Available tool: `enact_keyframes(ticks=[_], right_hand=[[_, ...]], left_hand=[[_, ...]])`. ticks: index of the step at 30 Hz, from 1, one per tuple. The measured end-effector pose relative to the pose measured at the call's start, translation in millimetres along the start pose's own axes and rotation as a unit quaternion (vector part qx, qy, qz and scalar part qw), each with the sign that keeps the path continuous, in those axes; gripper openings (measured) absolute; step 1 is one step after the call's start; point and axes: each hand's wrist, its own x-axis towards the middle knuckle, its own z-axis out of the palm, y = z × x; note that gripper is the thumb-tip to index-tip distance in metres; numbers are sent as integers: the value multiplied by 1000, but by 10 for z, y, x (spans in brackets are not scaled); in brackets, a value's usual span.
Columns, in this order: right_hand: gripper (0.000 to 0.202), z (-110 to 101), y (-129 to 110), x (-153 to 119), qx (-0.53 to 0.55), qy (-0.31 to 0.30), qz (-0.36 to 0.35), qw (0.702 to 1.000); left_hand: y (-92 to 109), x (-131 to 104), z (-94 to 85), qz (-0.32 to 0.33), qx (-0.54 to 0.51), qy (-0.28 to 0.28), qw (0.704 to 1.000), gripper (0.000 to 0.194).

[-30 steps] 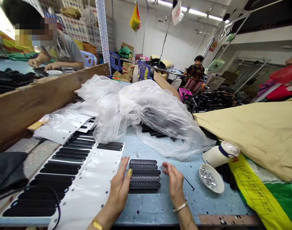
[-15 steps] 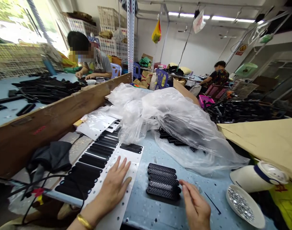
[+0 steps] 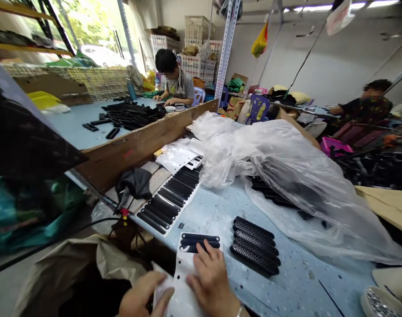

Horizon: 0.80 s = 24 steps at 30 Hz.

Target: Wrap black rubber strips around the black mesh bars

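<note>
At the table's front edge lies a white backing sheet (image 3: 184,269) with holes along its side and a few black round-ended strips (image 3: 196,238) at its far end. My left hand (image 3: 143,293) pinches a folded, bent-up part of this sheet between thumb and fingers. My right hand (image 3: 212,275) rests flat on it with fingers apart, fingertips at the lowest strip. Right of it, on the blue table, sits a row of black mesh-patterned pieces (image 3: 255,244) with rounded ends. A second sheet of black strips (image 3: 169,200) lies farther left.
Clear plastic sheeting (image 3: 283,154) covers more black pieces (image 3: 276,193). A wooden board (image 3: 138,136) borders the table's left side. A bowl of small metal parts (image 3: 379,304) stands at lower right. An open sack (image 3: 71,273) is below the edge. Two people sit farther back.
The view has swung left. The white sheet has come toward me to the table edge, its near part now bent. My right hand has moved from beside the mesh pieces onto the sheet; my left now pinches it.
</note>
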Motion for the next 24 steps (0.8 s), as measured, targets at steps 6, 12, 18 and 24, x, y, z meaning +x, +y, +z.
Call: enact_keyframes(ticks=[6, 12, 18, 24], right_hand=[[23, -267, -76, -540, 0, 138, -40, 990], [26, -998, -16, -770, -75, 113, -96, 986], [22, -1370, 31, -1111, -159, 148, -79, 973], [19, -1527, 61, -1265, -225, 108, -45, 967]], left_hand=[[540, 281, 71, -175, -345, -214, 897, 38], [1151, 238, 283, -184, -477, -285, 811, 26], [1620, 274, 563, -112, -452, -384, 798, 22], [1753, 277, 844, -181, -511, -422, 726, 23]])
